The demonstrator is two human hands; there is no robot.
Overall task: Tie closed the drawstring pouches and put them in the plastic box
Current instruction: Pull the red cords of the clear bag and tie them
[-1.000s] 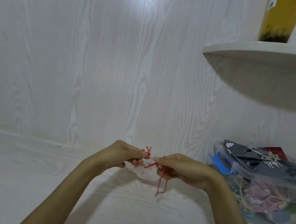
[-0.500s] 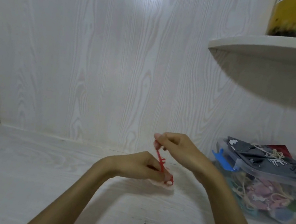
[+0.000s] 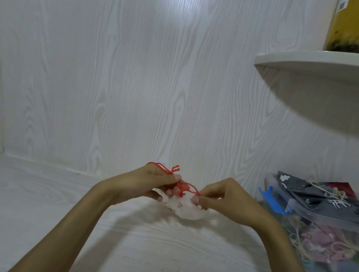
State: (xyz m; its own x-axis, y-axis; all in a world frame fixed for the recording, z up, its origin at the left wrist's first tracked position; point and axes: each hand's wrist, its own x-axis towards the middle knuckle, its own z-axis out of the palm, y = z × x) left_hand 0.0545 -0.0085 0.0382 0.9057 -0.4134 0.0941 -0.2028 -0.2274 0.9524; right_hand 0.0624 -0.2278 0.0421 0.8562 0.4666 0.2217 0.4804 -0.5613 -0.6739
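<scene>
A small white pouch (image 3: 187, 210) hangs between my two hands just above the white surface. Its red drawstring (image 3: 186, 186) runs from one hand to the other. My left hand (image 3: 150, 186) pinches one strand, whose frayed end (image 3: 174, 169) sticks up above the fingers. My right hand (image 3: 227, 201) pinches the other strand at the pouch's mouth. The clear plastic box (image 3: 321, 241) stands at the right and holds several pouches. Grey patterned pouches (image 3: 318, 200) lie on its top.
A white wood-grain wall (image 3: 135, 82) rises close behind the hands. A curved white shelf (image 3: 328, 67) juts out at the upper right with a yellow container (image 3: 351, 24) on it. The white surface (image 3: 23, 205) stretches to the left.
My right hand has come down from its raised pull and now sits level with the left at the pouch's mouth. The left hand now holds a strand with the frayed end up.
</scene>
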